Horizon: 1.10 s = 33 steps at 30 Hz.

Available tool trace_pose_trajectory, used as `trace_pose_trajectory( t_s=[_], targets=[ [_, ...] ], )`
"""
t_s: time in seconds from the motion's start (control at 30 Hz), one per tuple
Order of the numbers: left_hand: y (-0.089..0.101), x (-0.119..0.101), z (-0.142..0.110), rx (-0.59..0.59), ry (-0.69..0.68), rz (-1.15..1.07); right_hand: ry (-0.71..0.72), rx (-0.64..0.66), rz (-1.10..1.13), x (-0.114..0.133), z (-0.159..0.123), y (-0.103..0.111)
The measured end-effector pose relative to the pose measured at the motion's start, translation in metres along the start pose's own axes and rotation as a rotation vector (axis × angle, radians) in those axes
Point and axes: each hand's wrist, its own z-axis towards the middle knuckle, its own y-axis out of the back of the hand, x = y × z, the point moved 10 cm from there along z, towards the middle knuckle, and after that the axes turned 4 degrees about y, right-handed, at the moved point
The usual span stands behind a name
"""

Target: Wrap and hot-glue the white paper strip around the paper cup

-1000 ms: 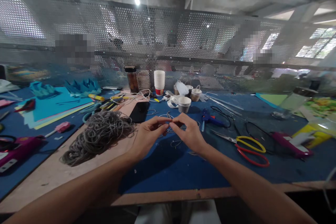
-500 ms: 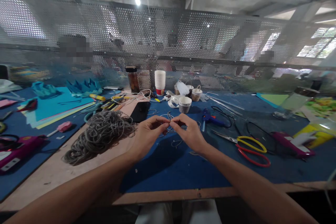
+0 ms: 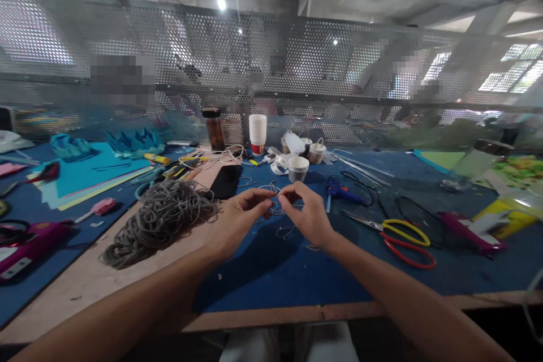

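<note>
My left hand [image 3: 240, 220] and my right hand [image 3: 309, 214] are held up close together over the blue mat, thumb and forefinger pinched on each. What sits between the fingertips is too small to make out. Thin pale cord [image 3: 274, 186] curls just behind the fingertips, and a thin loop [image 3: 286, 232] shows below them; I cannot tell whether either runs into the fingers. Left of my left hand lies a big tangled hank of grey cord [image 3: 163, 220]. A grey and white paper cup [image 3: 298, 169] stands beyond my right hand.
Scissors [image 3: 388, 232] and a blue glue gun [image 3: 345, 192] lie to the right. A black phone [image 3: 226, 181], stacked paper cups [image 3: 257, 133] and a dark jar [image 3: 214, 130] sit further back. Blue paper sheets [image 3: 97, 175] are at left; a perforated metal screen [image 3: 263, 62] closes the back.
My fingertips have drawn slightly apart, the right hand opening a small gap from the left. The things on the table stay where they were.
</note>
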Motion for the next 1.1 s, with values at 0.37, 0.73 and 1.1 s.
trace_pose_trajectory(
  t_s=[0.37, 0.73, 1.1],
  targets=[
    [0.008, 0.006, 0.003, -0.051, 0.038, 0.004, 0.052, -0.071, 0.003, 0.005, 0.002, 0.011],
    [0.002, 0.013, 0.002, 0.006, 0.090, -0.035, 0.238, 0.049, -0.254, 0.019, -0.004, -0.002],
    [-0.005, 0.011, 0.001, 0.046, 0.134, -0.095, 0.272, 0.109, -0.410, 0.020, -0.005, -0.006]
  ],
)
